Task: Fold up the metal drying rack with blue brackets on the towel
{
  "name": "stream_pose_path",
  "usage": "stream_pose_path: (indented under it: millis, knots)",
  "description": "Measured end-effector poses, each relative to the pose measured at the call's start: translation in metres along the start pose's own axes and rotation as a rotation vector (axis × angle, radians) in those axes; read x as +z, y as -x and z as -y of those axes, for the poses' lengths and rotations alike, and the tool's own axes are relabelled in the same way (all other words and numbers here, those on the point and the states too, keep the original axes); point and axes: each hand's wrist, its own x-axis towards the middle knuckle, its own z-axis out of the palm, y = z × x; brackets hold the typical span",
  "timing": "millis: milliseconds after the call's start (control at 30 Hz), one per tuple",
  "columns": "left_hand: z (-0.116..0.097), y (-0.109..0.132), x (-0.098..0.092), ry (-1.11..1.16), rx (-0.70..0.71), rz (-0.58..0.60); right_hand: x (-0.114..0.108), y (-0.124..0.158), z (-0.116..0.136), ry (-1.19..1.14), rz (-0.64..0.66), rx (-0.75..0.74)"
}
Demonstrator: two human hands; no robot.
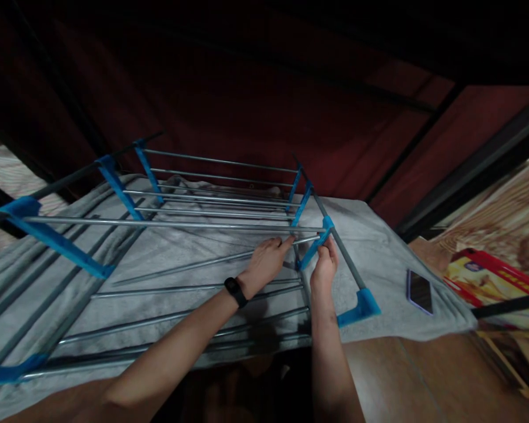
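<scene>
A rack of grey metal tubes and blue plastic brackets spreads across a grey blanket (348, 223). My left hand (265, 261), with a black band on its wrist, closes around a loose metal rod (194, 265). This rod slants leftward, its left end low over the blanket, and its right end meets a blue bracket (309, 254). Fingers of my right hand (324, 271) wrap that bracket from the right, below the side tube (344, 257). Just above my left hand, a long straight rod (194, 224) spans to a blue bracket (62, 244) on the left side.
On the blanket at right lies a phone (420, 291). A red and yellow box (494, 276) is beyond the blanket's edge. Dark frame posts (423, 141) and a dark red cloth (247, 117) stand behind. Tiled floor (392, 376) shows at lower right.
</scene>
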Motion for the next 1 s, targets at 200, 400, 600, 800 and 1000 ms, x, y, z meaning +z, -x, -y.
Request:
stream_pose_path:
  millis: [200,400,600,800,1000]
  knots:
    - [-0.001,-0.004,-0.003,-0.045,-0.016,0.022,0.001,0.0,0.001,0.017,0.009,-0.009]
    - [0.002,-0.001,0.002,-0.065,-0.003,0.02,-0.003,-0.001,-0.003,0.059,0.046,0.017]
    - [0.004,-0.001,0.002,-0.065,0.029,0.02,-0.006,-0.002,-0.008,0.102,0.05,0.045]
    - [0.005,-0.001,-0.001,-0.056,0.024,0.058,-0.006,-0.002,-0.008,0.088,0.042,0.101]
    - [0.005,-0.001,0.001,-0.043,0.011,0.037,-0.005,-0.003,-0.009,0.053,0.046,0.085]
